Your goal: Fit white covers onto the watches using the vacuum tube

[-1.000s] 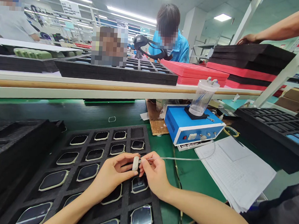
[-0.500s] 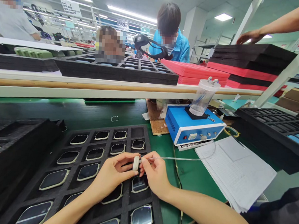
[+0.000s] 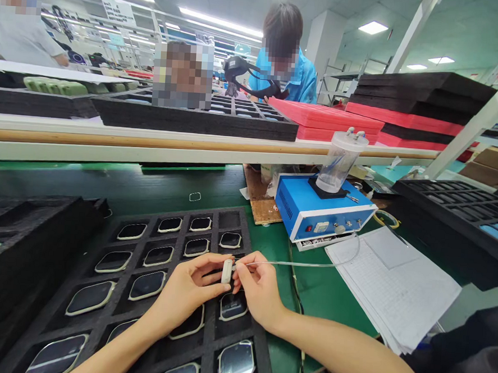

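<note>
The left hand [image 3: 195,279] is curved and partly open, and a small pale case [image 3: 227,271] is gripped at its ends between the thumb and the fingers. By the right hand [image 3: 259,291], whose fingertips are closed, the end of a clear tube [image 3: 303,264] is pinched against the side of the case. Whether the tip is fully seated cannot be told, because it is covered by the fingers. For good work, it is judged, the case should be held steady and upright by its edges, and the tube should be kept straight to it, without side pressure. Just below both hands, framed watch faces [image 3: 232,306] are held in the compartments of a black foam tray [image 3: 262,359], and these should not be knocked by the wrists. Farther right, the tube is curved above the green surface [image 3: 321,303] toward a blue machine [image 3: 293,197]; enough slack should be left, so that the joint is not pulled.
</note>
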{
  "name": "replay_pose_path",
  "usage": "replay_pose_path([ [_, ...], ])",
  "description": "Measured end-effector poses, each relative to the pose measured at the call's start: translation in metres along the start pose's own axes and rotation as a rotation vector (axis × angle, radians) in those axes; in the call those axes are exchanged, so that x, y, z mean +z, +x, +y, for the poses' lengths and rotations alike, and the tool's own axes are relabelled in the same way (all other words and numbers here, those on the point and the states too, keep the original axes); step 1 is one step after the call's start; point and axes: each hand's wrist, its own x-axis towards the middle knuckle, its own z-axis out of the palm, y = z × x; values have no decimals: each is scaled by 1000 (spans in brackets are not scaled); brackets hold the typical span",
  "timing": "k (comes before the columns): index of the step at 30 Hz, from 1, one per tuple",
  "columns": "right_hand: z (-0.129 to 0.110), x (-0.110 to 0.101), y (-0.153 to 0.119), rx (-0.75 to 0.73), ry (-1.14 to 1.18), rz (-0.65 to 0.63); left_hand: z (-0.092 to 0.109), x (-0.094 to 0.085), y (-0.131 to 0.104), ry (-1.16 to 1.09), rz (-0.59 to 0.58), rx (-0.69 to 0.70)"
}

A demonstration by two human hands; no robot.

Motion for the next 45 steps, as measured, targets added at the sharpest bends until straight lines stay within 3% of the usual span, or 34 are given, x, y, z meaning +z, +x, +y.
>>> replay_pose_path([
  [45, 3, 1, -1, -4, 13, -4, -2, -2, -1, -17, -21, 4],
])
